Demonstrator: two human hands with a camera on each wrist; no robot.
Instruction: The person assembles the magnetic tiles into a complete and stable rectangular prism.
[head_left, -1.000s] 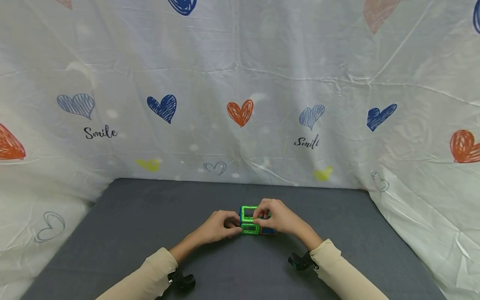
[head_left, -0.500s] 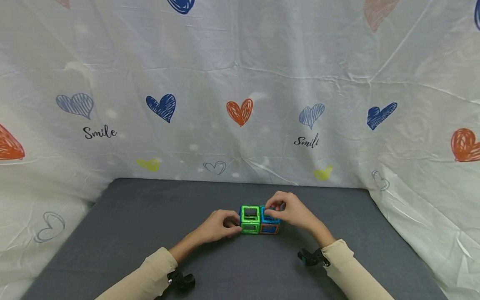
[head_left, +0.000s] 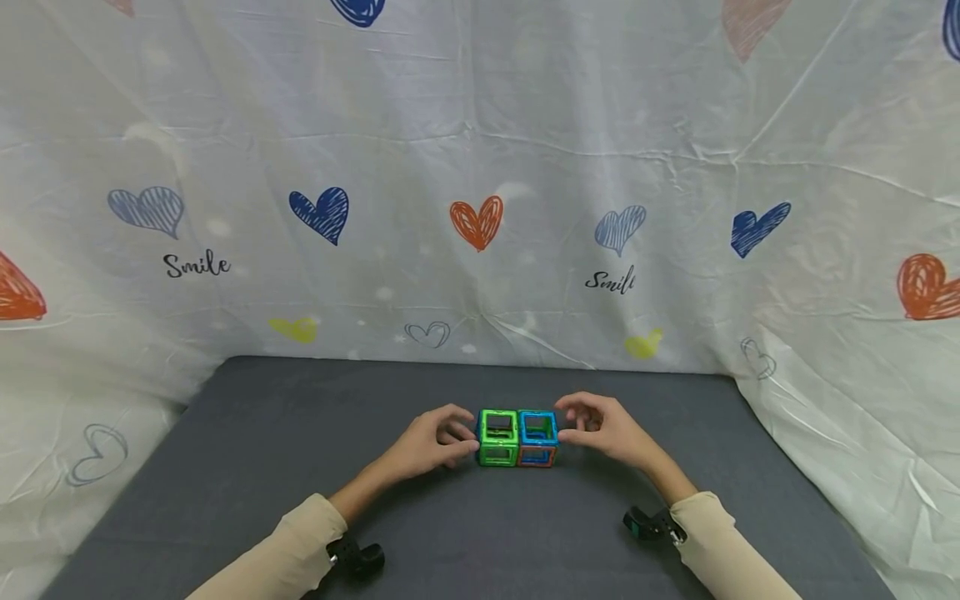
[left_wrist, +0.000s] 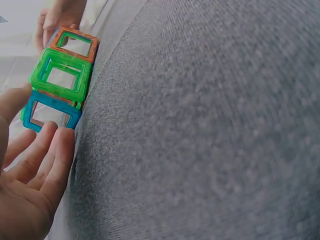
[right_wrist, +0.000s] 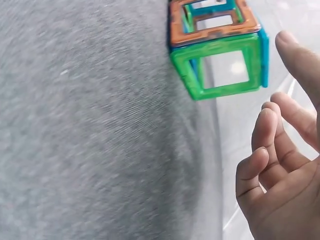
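Observation:
Two open-framed cubes built of magnetic tiles stand side by side on the grey tabletop (head_left: 480,533). The left cube (head_left: 498,444) shows green frames on its top and front; the right cube (head_left: 537,443) has a blue top and an orange front. In the left wrist view, fingertips of my left hand (head_left: 422,443) touch or nearly touch the blue tile (left_wrist: 55,103) on the left end. My right hand (head_left: 611,431), fingers loosely bent and holding nothing, is beside the other end. The right wrist view shows it apart from the green end tile (right_wrist: 220,92).
A white cloth (head_left: 405,275) printed with hearts and the word Smile hangs behind the table and down both its sides. Black wrist cameras (head_left: 356,558) sit under both forearms, close to the tabletop.
My right hand has moved rightward off the cubes' tops to the right end, uncovering the blue top. My left hand stays at the left end, its fingers shifting slightly.

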